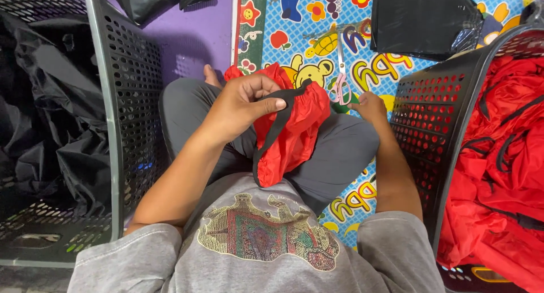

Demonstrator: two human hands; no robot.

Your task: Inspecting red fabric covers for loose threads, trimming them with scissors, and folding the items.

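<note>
Far to the left of our left hand stands a black perforated basket [133,100], and inside it lies a heap of crumpled black fabric [51,117]. Up and left of the same hand, a glossy black plastic bag [150,1] rests on the purple part of the floor mat.

Our left hand [243,103] sits over our crossed legs with its fingers curled. The thumb pinches a black strap [277,123] against the red fabric pouch [292,129]. This pouch is bright red, thin and wrinkled, bunched into a soft bundle, with the black strap running down its front edge. It lies in our lap just beside and under the left hand, touching it.

Between our two hands, slightly above them, a pair of pink-handled scissors [341,80] lies on the colourful cartoon mat [306,21]. Our right hand [368,106] rests on our right knee, loosely closed, just right of the scissors' handles; we cannot tell whether it touches them.

Up and right of the right hand, a flat, rectangular black plastic package [422,21] lies on the mat. Right of that hand stands a second black perforated basket [430,112], filled with more red fabric with black straps [504,157].
</note>
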